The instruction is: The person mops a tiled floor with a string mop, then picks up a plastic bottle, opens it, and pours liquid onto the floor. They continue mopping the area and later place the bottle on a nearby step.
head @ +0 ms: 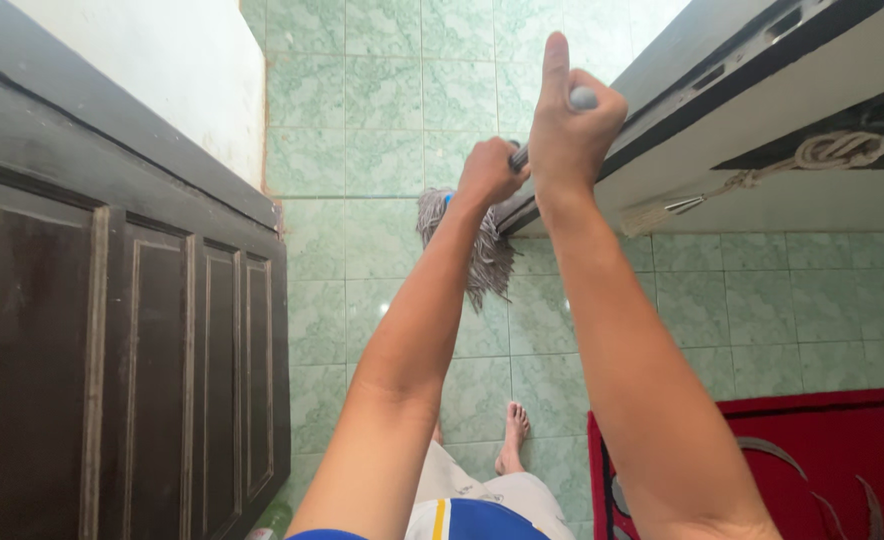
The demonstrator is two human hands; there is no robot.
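Note:
Both of my hands grip a metal mop handle (518,155) that runs down toward the floor. My right hand (570,125) is wrapped around the top end, with the forefinger sticking up. Lower on the pole my left hand (487,172) is closed around it. The grey stringy mop head (482,250) rests on the green tiled floor (382,90) below my hands, partly hidden behind my left forearm.
A dark panelled wooden door (112,350) stands at the left, with a white wall (182,60) beyond it. A door frame (722,90) with a coiled rope (842,150) lies at the right. A red mat (842,450) covers the floor bottom right. My bare foot (512,435) stands on the tiles.

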